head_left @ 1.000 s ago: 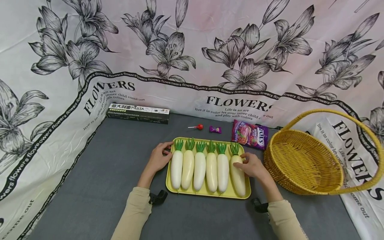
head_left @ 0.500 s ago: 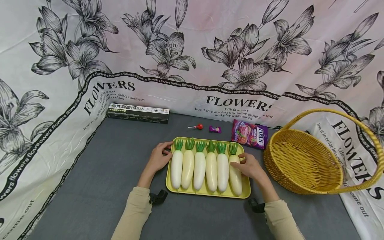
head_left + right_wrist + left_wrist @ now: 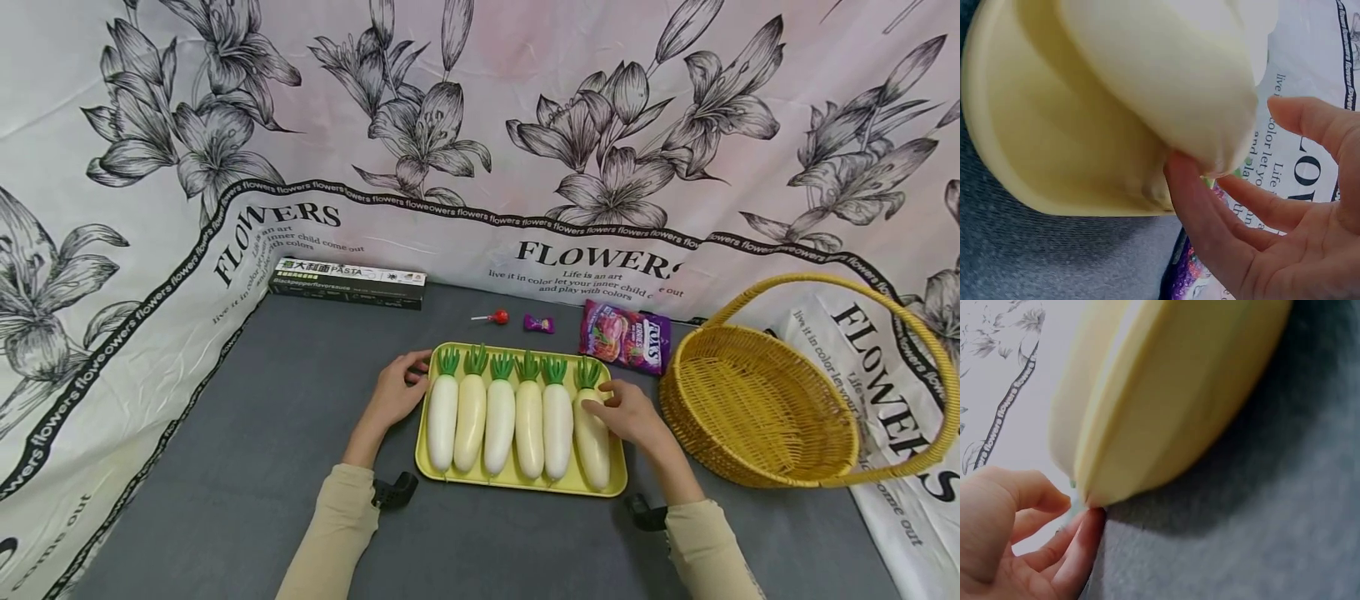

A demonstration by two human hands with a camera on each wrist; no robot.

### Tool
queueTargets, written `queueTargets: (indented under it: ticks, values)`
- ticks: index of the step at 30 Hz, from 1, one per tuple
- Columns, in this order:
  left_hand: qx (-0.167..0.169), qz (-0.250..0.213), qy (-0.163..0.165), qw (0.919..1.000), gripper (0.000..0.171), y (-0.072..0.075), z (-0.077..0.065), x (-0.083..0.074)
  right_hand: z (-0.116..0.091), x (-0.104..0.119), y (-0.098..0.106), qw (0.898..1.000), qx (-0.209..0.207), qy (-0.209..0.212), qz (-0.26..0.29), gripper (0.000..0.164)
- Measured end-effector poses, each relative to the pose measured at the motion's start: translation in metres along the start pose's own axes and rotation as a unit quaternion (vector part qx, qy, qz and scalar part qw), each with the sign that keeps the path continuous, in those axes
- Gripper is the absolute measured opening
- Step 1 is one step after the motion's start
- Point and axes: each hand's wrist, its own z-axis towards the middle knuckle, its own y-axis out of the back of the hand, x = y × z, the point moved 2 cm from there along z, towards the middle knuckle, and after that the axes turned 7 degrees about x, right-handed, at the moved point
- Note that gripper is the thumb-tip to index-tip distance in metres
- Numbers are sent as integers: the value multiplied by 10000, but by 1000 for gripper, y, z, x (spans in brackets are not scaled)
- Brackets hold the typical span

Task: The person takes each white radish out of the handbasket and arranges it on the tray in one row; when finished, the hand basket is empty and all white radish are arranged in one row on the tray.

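A yellow tray (image 3: 517, 486) holds a row of white radishes (image 3: 499, 429) with green tops, lying side by side in the head view. My left hand (image 3: 400, 389) is at the tray's upper left corner. In the left wrist view its fingertips (image 3: 1092, 519) touch the tray's rim, with the thumb slightly apart. My right hand (image 3: 628, 410) holds the rightmost radish (image 3: 592, 450) near its top, thumb over it and fingers at its right side. That radish lies a little apart from the others. In the right wrist view a finger (image 3: 1184, 172) touches its side.
To the right stands a yellow wicker basket (image 3: 682, 425) with a tall handle. Behind the tray lie a red lollipop (image 3: 499, 317), a small purple candy (image 3: 538, 323) and a purple snack bag (image 3: 624, 337). A black pasta box (image 3: 348, 285) is at the back left, against the flowered cloth.
The rightmost radish shifted left with my right hand, then slightly back right. My left hand stayed at the tray corner. The head view has turned very slightly.
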Motion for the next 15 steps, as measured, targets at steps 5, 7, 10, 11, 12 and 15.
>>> queueTargets:
  ticks: [5, 7, 10, 11, 12, 15]
  values:
    - [-41, 153, -136, 9998, 41, 4, 1, -4, 1, 3, 5, 9993, -183, 183, -266, 61]
    - [-41, 233, -167, 9996, 41, 6, 2, -6, 0, 4, 5, 9991, -221, 180, -314, 61]
    - [-11, 303, -189, 9994, 40, 9, 3, -8, 1, 4, 5, 9990, -261, 161, -336, 58]
    - [-7, 330, -202, 9993, 41, 10, 3, -10, 1, 4, 4, 9992, -246, 170, -280, 57]
    - [0, 351, -208, 9992, 41, 11, 3, -11, 1, 3, 4, 9993, -225, 183, -228, 56]
    - [9, 409, -224, 9989, 42, 13, 2, -14, 1, 2, 3, 9996, -144, 230, -1, 53]
